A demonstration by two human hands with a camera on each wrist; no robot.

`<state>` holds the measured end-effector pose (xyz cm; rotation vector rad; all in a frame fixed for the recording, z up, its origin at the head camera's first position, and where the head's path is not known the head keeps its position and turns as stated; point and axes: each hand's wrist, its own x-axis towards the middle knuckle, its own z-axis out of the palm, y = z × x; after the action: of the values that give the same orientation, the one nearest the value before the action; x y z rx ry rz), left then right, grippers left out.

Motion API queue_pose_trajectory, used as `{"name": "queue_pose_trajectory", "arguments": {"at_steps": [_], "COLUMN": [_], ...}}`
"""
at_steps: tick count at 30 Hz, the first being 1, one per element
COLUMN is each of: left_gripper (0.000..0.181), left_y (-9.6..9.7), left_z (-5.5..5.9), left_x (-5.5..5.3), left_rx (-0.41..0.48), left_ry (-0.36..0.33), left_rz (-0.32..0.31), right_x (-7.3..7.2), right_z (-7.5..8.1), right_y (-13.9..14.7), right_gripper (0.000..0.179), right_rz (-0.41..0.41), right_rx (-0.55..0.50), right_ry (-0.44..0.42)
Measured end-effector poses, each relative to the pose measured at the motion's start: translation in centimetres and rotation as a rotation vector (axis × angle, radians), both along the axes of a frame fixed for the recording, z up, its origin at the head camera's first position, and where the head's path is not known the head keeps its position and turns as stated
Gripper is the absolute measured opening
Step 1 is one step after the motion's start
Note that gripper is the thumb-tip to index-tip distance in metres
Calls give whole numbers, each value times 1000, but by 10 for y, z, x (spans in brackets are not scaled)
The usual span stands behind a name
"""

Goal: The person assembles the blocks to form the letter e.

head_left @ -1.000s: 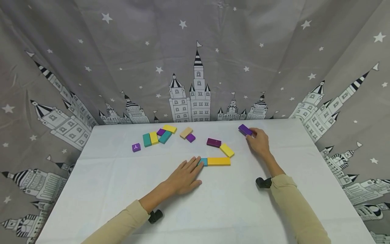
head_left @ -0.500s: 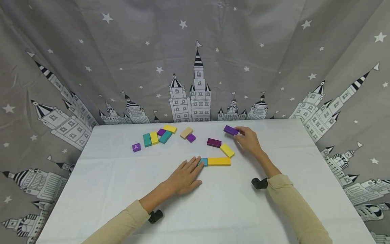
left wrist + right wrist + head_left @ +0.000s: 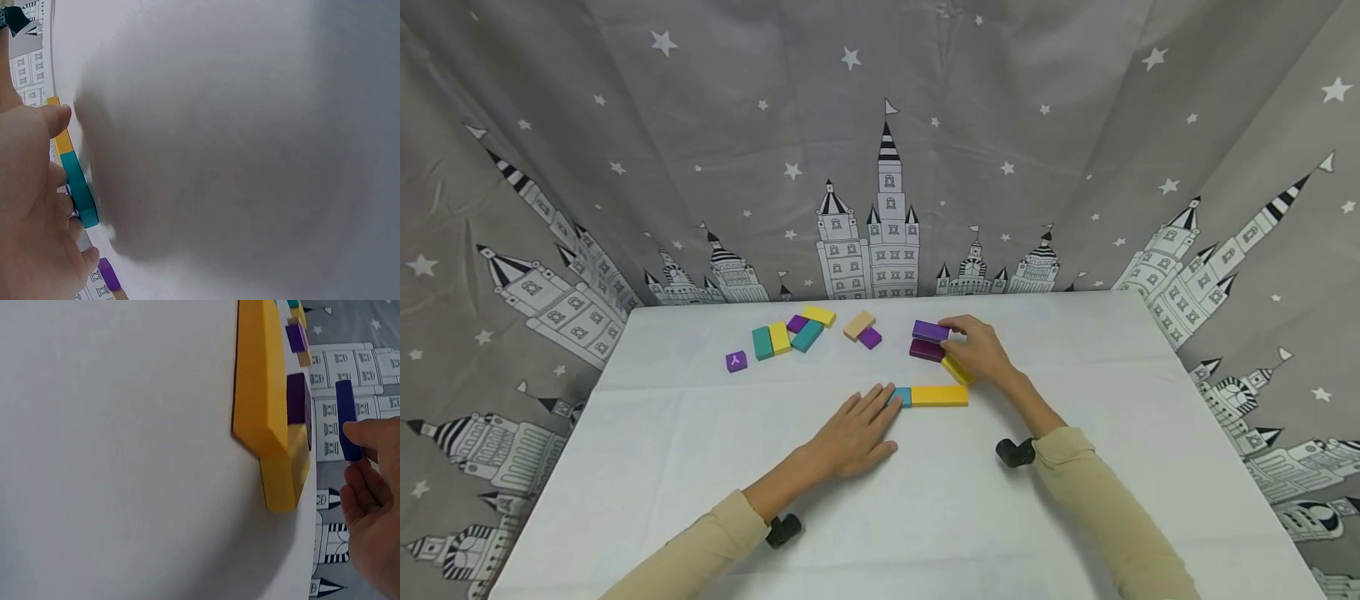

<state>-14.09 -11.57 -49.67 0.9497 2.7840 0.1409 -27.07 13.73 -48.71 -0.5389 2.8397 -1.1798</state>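
Note:
My right hand (image 3: 981, 348) pinches one end of a purple block (image 3: 930, 332) between thumb and fingers. In the head view this block appears just behind a dark plum block (image 3: 927, 351); the right wrist view shows the purple block (image 3: 347, 422) raised off the table. A yellow block (image 3: 957, 370) lies partly under my right hand's outline. My left hand (image 3: 852, 433) lies flat with straight fingers, their tips over a teal-blue block (image 3: 905, 397), which is partly hidden. Against that block's right end sits a long orange block (image 3: 939, 397).
Farther back left lie teal (image 3: 762, 343), yellow (image 3: 818, 316) and purple blocks (image 3: 797, 323), close together. A purple block with a white mark (image 3: 736, 362) lies apart. A tan block (image 3: 859, 326) touches a small purple one (image 3: 870, 337). A grey patterned curtain (image 3: 970, 167) hangs behind the white table (image 3: 955, 533).
My right hand has carried the purple block leftward, from the table's back right to beside the plum block, turning it nearly level with it. My left hand has stayed still.

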Motion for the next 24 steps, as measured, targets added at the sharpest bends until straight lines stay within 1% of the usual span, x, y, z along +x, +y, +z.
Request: {"name": "queue_pose_trajectory", "arguments": {"at_steps": [7,11,18,24], "left_gripper": [69,70,69,68], "left_y": [0,0,0,0], "left_z": [2,2,3,4], "left_x": [0,-1,-1,-1], "left_rx": [-5,-18,-16,-4], "left_ry": [-13,-8,-3,-5], "left_rz": [2,-1,-10,-13], "right_x": [-1,-3,-6,-6], "right_z": [0,-3,-8,-11], "right_y": [-22,-32,-42,-46], "right_gripper": [35,34,35,36], "right_rz": [78,116,126,145], "right_rx": [15,16,33,47], "right_ry": [-3,24,36,36]}}
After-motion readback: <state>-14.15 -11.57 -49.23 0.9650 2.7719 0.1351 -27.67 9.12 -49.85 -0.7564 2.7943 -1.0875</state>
